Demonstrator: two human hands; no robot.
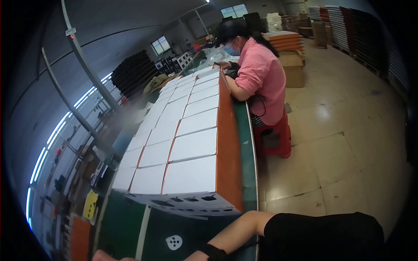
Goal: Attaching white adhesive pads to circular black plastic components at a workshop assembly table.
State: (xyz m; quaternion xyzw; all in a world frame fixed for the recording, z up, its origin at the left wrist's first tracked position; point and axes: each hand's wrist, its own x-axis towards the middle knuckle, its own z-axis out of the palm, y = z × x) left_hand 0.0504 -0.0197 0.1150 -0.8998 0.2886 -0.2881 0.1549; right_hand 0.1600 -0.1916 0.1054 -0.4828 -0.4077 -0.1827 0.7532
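At the lower edge, a small part of my left hand (104, 256) shows beside the green tabletop; its fingers are mostly cut off, so its grip cannot be made out. My right forearm (244, 228), in a black sleeve with a black band (213, 252) at the wrist, reaches in from the lower right. Only a sliver of my right hand (197, 257) shows past that band, its fingers out of view. Nearest to both is a white rounded piece with black dots (174, 242), flat on the table. Beyond stand several rows of white boxes (191, 174) with orange sides.
The green table (124, 222) runs away from me. At its right side, a person in a pink top (263, 71) sits on a red stool (278, 137), hands at the far boxes. Shelves line the left; stacked cartons (285, 41) stand at the back.
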